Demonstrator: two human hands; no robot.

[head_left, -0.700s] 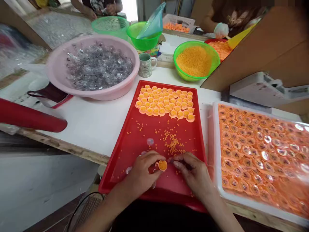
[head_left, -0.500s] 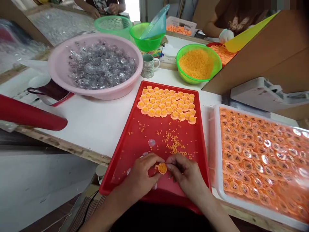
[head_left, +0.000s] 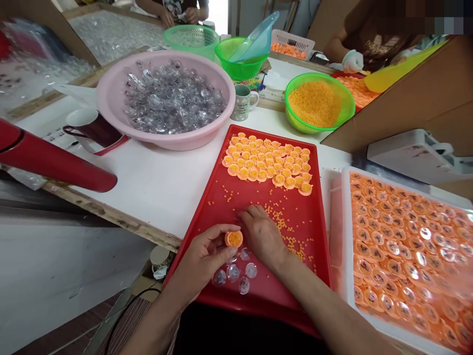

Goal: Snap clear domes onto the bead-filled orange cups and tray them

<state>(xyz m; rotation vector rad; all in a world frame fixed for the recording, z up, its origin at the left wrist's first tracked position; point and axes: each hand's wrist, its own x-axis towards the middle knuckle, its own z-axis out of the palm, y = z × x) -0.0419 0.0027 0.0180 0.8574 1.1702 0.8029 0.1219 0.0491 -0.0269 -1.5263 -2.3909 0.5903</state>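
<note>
left hand (head_left: 202,259) pinching small orange cup (head_left: 234,239) over red tray (head_left: 266,298), right hand (head_left: 262,236) now shifted up-tray from cup, fingers loosely curled, can't tell grip, clear domes (head_left: 233,272) newly exposed below

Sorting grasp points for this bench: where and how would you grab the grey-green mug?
Probably by its handle, coming from the right. The mug stands upright with that loop jutting right, while the pink basin's wall crowds its left side, so a grip around the body looks tighter there.
</note>
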